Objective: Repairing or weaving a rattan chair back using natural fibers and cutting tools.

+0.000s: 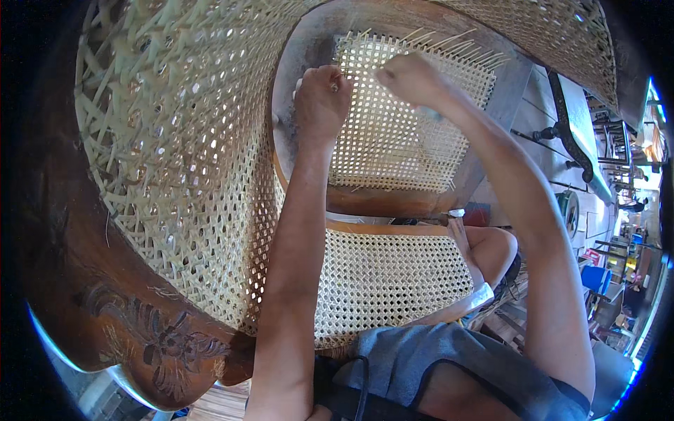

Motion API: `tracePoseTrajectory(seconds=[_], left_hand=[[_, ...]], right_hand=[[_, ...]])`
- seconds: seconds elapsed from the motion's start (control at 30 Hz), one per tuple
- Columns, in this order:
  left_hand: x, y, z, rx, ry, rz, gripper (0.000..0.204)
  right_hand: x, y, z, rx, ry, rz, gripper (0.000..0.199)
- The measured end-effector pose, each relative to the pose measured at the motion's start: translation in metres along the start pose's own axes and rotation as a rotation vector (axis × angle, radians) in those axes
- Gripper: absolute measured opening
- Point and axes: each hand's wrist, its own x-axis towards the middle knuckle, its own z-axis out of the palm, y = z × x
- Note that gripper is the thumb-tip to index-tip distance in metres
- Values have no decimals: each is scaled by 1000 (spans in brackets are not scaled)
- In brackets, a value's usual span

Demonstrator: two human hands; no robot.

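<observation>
A square panel of pale woven cane (407, 151) is set in a dark wooden frame (379, 200) in front of me. Loose cane ends (460, 45) stick out along its far edge. At the panel's left border my left hand (324, 105) is closed in a fist, its fingers curled in. My right hand (413, 81), slightly blurred, is closed in a pinch over the upper part of the weave. Whatever strand either hand may grip is hidden or too thin to make out.
Curving along the left is a large woven cane surface (182, 105) in a carved wooden frame (168, 344). Another cane panel (393, 277) lies nearer my body. Dark wooden furniture (572, 130) and a blue container (595, 279) stand on the right.
</observation>
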Motion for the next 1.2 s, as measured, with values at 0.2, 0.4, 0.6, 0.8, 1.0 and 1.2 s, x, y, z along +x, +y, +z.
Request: tracePoseTrajectory(seconds=[0.2, 0.4, 0.6, 0.8, 1.0, 1.2], left_hand=[[4, -3, -3, -63, -40, -42, 17], [30, 23, -13, -80, -19, 350, 19], [23, 16, -6, -787, -158, -169, 20], [22, -1, -9, -273, -117, -142, 19], [25, -9, 2, -301, -124, -138, 24], [23, -2, 1, -136, -111, -19, 22]], right_hand=[[-12, 45, -23, -187, 487, -159, 44], [-33, 8, -36, -119, 358, -268, 44], [-7, 1, -15, 78, 235, -225, 37], [15, -7, 11, -71, 12, -115, 26], [24, -20, 14, -120, 188, -131, 24], [22, -35, -7, -127, -15, -130, 27]])
